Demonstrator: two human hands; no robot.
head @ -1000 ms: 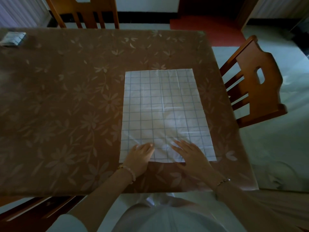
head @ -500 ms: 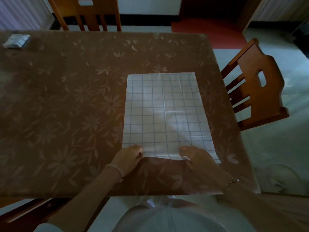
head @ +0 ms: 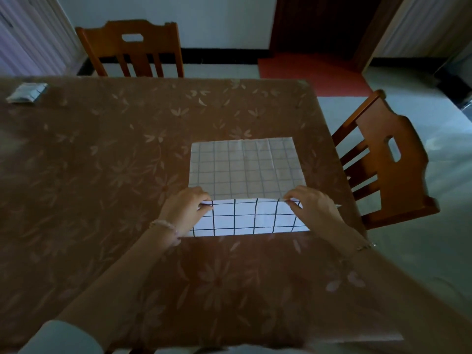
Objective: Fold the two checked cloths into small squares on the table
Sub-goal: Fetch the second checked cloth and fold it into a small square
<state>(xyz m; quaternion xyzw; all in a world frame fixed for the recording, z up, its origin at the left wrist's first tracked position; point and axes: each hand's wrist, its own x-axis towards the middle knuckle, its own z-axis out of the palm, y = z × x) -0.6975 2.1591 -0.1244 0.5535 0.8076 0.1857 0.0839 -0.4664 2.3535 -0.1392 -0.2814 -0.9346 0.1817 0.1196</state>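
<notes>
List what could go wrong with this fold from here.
1. The left hand and right hand pinch only the corners of the white checked cloth; uneven travel could skew the fold.
2. The cloth's right side lies near the edge of the brown floral table; it might slide off.

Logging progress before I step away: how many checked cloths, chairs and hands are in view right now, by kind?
Checked cloths: 2, the cloth being folded and the small folded cloth at the table's far left corner
Wooden chairs: 2, far chair and right chair
Hands: 2, left hand and right hand, each pinching the cloth's lifted near edge
Total: 6
</notes>
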